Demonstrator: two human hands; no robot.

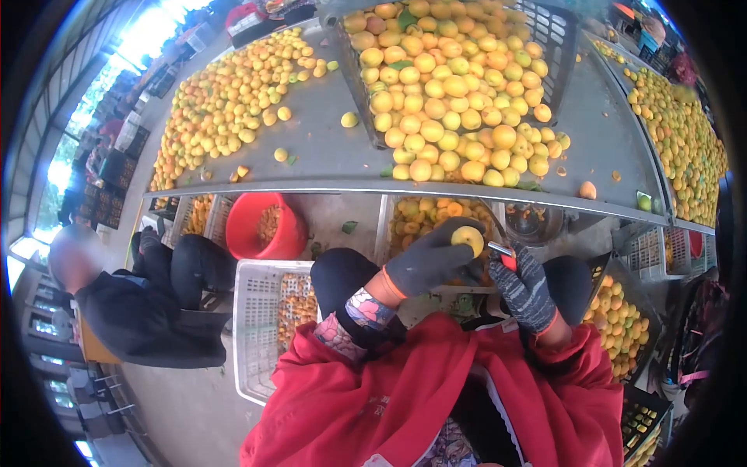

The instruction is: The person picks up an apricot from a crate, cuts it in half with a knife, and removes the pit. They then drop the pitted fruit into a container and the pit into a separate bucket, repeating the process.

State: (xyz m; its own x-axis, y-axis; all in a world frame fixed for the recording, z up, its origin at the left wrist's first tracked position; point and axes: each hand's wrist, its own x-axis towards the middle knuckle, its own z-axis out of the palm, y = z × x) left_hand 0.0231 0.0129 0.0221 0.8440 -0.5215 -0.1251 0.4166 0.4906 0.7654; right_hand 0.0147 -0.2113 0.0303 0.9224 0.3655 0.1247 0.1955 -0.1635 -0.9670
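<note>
My left hand, in a dark grey glove, is closed around a yellow apricot, whose round face points up. Close by on the right, my right hand, in a grey knitted glove, grips a small knife with a red handle and a short metal end. The metal end points towards the apricot but is apart from it. Below both hands, a crate of apricot halves stands under the table edge, partly hidden by my left hand.
A tipped black crate spills apricots onto the metal table. More apricots lie to the left. A red bucket and a white crate hold stones or scraps. Another person sits at left.
</note>
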